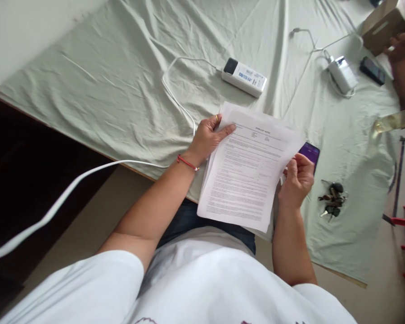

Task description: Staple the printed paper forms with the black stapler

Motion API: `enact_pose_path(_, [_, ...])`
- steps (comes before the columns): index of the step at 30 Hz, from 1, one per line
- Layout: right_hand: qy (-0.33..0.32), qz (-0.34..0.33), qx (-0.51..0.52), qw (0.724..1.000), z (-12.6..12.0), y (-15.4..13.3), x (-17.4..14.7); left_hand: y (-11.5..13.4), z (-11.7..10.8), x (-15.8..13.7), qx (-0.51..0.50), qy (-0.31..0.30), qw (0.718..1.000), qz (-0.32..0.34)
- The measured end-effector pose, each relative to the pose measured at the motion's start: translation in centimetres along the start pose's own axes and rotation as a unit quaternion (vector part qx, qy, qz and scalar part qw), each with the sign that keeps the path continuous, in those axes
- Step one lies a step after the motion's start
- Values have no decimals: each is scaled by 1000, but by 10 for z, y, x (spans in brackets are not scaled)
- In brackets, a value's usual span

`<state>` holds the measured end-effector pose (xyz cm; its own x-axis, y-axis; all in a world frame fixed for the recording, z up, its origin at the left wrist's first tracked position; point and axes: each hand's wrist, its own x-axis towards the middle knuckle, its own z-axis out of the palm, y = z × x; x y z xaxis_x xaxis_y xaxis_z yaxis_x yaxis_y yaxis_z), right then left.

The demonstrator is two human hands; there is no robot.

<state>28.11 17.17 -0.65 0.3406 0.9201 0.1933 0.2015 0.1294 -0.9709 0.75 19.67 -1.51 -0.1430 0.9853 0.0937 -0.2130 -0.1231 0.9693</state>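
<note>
A stack of printed paper sheets (243,180) is held up over the near edge of the table, tilted a little. My left hand (211,135) grips its upper left side, thumb lying on the top page and fingers behind. On the right side, my right hand (297,177) pinches the edge of the paper between thumb and fingers. The top page carries dense lines of small print, mostly too small to read. Just behind my right hand lies a phone with a purple screen (309,154), partly covered by the hand and paper.
Pale green cloth (121,76) covers the table. Beyond the papers sits a white power bank (245,77) with a white cable (168,85). Keys (333,199) lie at right; farther off are another white device (343,75), a dark phone (372,70), a cardboard box (384,27) and another person's hand (403,47).
</note>
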Motion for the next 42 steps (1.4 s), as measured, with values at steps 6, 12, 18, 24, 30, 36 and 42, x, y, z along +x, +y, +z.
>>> enact_pose_path(6, [-31,9,-19,999,-2,4,1,-6,-1,2,-20,23,1000,1])
enact_pose_path(12, [-47,18,-38,998,-4,5,1,-6,-1,3,-49,29,998,-3])
enact_pose_path(18, [-40,32,-62,997,-3,7,2,-5,-2,3,-51,29,998,-8])
enact_pose_path(24, [-60,21,-123,990,-10,12,1,-6,-3,4,-46,41,998,-1])
enact_pose_path(30, [-75,28,-110,991,-9,9,-1,-5,-3,3,-31,54,998,8])
enact_pose_path(36, [-78,50,-80,992,-7,8,-1,-8,-4,4,-31,53,998,14])
enact_pose_path(42, [-70,38,-79,994,-7,6,-1,-7,-4,4,-31,49,998,14])
